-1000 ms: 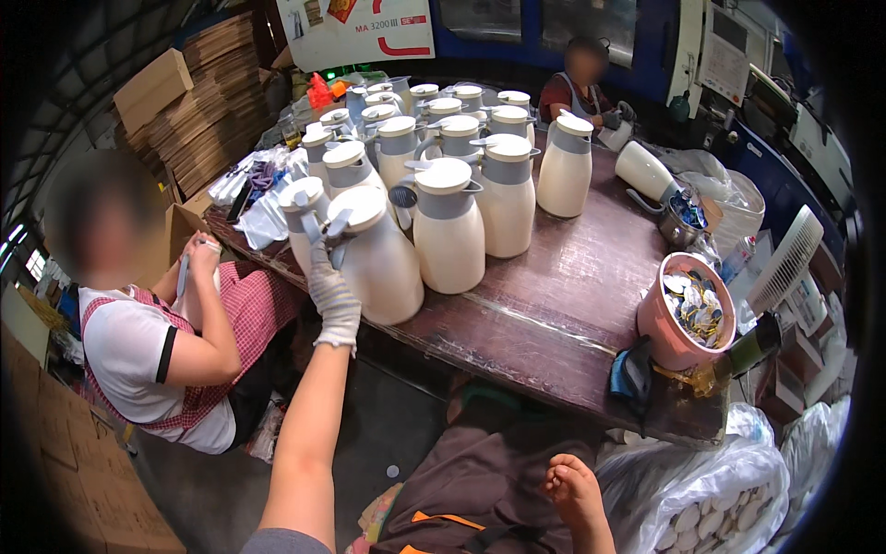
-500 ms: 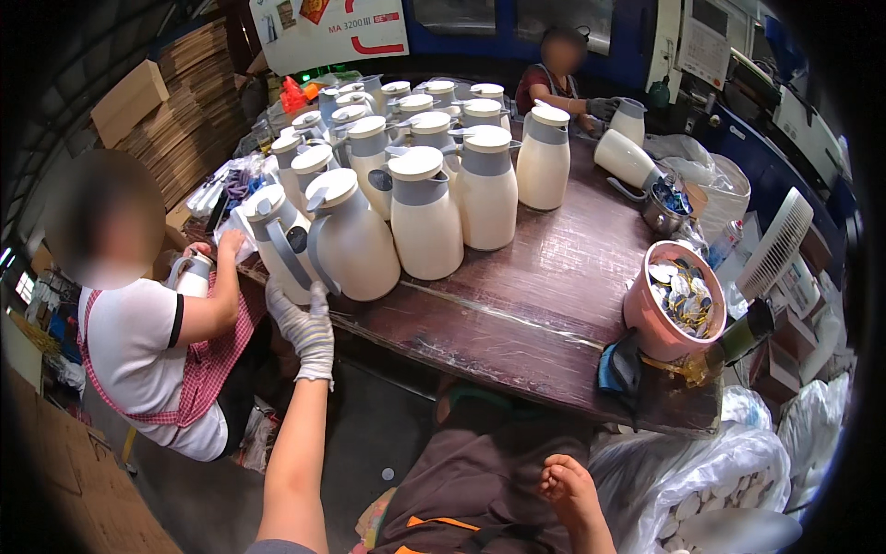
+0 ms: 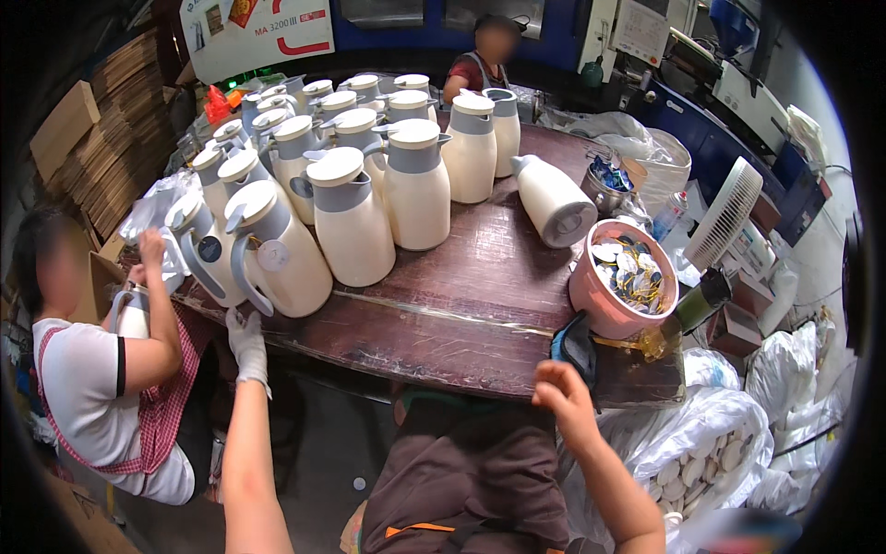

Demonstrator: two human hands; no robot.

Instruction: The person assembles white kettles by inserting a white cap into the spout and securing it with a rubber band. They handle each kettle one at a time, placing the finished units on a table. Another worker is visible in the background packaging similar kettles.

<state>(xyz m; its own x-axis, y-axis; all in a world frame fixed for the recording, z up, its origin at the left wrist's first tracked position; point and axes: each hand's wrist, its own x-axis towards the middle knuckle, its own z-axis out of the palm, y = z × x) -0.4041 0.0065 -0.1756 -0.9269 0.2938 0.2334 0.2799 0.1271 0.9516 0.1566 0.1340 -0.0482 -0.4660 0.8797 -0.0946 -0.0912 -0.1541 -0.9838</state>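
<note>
Tabletop [image 3: 517, 268] now nearer right hand [image 3: 566, 399]

The white-gloved left hand [image 3: 247, 355] at eight o'clock points toward twelve, as does its bare left forearm [image 3: 254, 462]; the bare right hand [image 3: 565, 395] curls loosely, right forearm [image 3: 616, 485] slanting toward eleven.

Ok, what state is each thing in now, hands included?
nearest jug: upright, lidded
left hand: gloved, near that jug's base
right hand: bare, loosely curled
pink bucket: open, filled
jug by the bucket: lying on its side
plastic bag: open, holding white discs
fan: cannot tell if running
</note>
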